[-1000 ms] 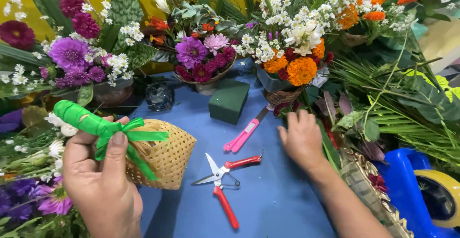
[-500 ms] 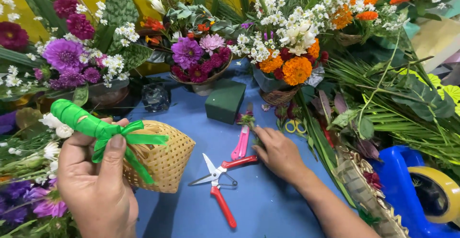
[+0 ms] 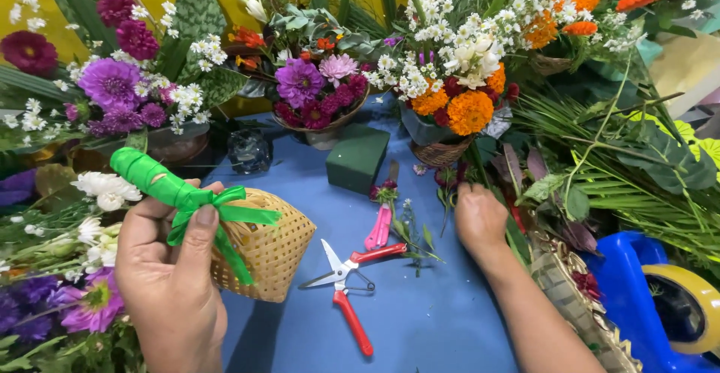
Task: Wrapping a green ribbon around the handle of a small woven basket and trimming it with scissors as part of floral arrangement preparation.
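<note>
Right hand (image 3: 480, 219) now beyond red shears (image 3: 346, 283)

- Red-handled shears (image 3: 346, 292), at 6 o'clock on the blue table (image 3: 420, 328).
- Green foam block (image 3: 358, 158), at 12 o'clock of the shears.
- Tape dispenser (image 3: 660, 298), at 4 o'clock.

Two bare, sleeveless forearms; ringless fingers.

Woven cone basket (image 3: 266, 249) tilted, green-ribboned handle (image 3: 150, 178)
</note>
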